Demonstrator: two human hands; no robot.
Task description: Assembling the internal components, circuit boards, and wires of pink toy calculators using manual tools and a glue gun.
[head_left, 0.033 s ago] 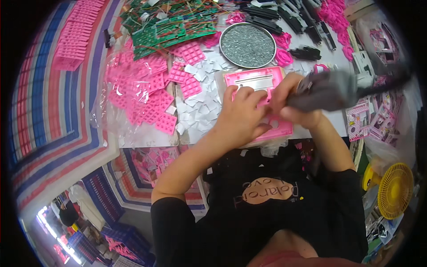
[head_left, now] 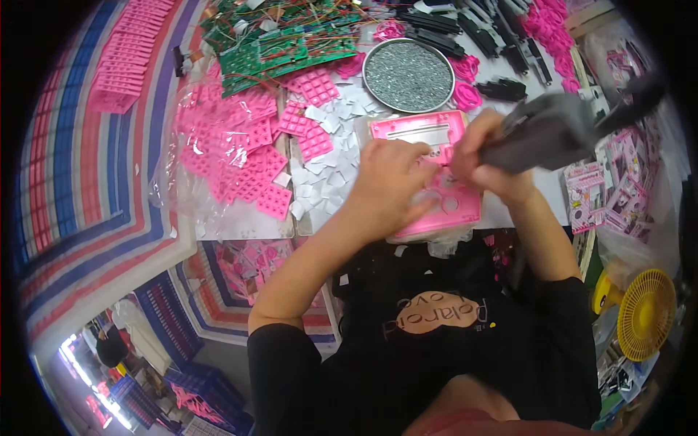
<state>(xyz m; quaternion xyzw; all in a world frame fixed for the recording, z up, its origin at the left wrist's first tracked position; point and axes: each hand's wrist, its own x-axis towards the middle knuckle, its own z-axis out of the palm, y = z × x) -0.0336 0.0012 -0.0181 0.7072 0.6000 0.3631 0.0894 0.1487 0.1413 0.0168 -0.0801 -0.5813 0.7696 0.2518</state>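
Note:
My right hand (head_left: pixel 494 156) is wrapped round a dark grey electric screwdriver (head_left: pixel 542 134), which lies tilted with its rear toward the upper right. Its tip is hidden by my fingers, above the middle of a pink plastic casing (head_left: pixel 458 218). The casing lies flat at the table's near edge and has a long slot and round cutouts. Over its left side is my left hand (head_left: pixel 392 178), thumb apart from the bent fingers, which are slightly blurred. Whether anything small is between those fingers does not show. Just beyond the casing stands a round metal dish (head_left: pixel 408 76) of small screws.
Pink keypads (head_left: pixel 247 145) and white paper squares (head_left: pixel 327 182) lie to the left. Green circuit boards (head_left: pixel 283 54) with wires are piled behind. Black parts (head_left: pixel 476 36) and pink coils (head_left: pixel 552 29) fill the far right. A yellow fan (head_left: pixel 646 314) stands at lower right.
The screwdriver has moved slightly away from me and to the right. My left hand has drawn back a little to the left, so more of the casing's middle shows.

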